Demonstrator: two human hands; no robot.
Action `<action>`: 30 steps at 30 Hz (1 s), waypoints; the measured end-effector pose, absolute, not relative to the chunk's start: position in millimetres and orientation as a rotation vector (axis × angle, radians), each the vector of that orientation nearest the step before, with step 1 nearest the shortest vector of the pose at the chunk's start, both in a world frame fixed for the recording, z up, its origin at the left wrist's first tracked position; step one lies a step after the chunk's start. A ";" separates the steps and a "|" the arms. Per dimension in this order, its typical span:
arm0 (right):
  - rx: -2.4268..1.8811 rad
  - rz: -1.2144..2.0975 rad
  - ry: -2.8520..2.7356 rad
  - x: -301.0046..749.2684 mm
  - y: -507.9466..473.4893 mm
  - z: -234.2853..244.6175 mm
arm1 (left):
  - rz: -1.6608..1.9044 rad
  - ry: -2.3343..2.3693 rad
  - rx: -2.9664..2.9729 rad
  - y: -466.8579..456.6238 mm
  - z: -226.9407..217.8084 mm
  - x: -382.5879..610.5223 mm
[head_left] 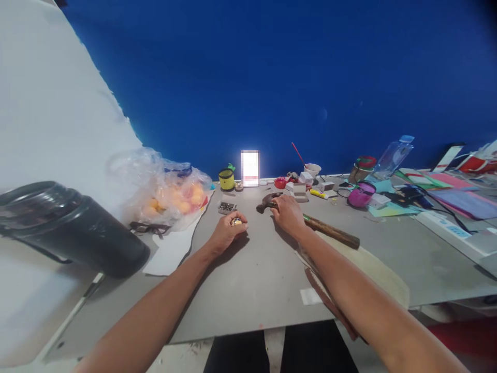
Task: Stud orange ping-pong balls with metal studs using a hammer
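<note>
I see the left hand (229,228) pinching a small round item (236,221), fingertips probably bracing its rim. The right hand (288,213) curls over the claw hammer (333,232) near its head, likely for control; an open box of metal bits (227,208) sits just beyond the left hand.

L hand (226,230), R hand (289,213) & both forearms (155,305) were bare above the desk (248,290). Below its near edge, both legs (240,353) were in plain blk fabric, prob. trousers, tho view was cut off.
</note>
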State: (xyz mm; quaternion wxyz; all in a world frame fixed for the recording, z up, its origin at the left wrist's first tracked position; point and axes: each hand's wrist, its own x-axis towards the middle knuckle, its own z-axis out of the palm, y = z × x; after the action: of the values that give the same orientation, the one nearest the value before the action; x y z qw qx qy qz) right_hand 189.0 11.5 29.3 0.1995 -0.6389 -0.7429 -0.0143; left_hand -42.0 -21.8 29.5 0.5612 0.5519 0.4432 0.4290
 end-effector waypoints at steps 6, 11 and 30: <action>-1.618 -0.068 -2.168 179.2 6.1 27.8 | 1.083 0.771 0.922 -10.7 27.0 -48.5; -1.682 0.017 -2.365 156.4 8.8 55.3 | 1.086 0.727 0.749 -2.3 25.1 -52.8; -1.449 -0.084 -2.966 34.6 79.3 105.0 | 1.227 0.762 0.678 -2.5 24.7 -54.2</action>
State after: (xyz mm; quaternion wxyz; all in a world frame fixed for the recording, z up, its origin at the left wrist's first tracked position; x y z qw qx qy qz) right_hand 34.6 79.3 105.0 -0.0803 -0.4374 -0.8953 -0.0254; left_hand -54.2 -2.5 24.7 0.6984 0.3040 0.3419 0.5503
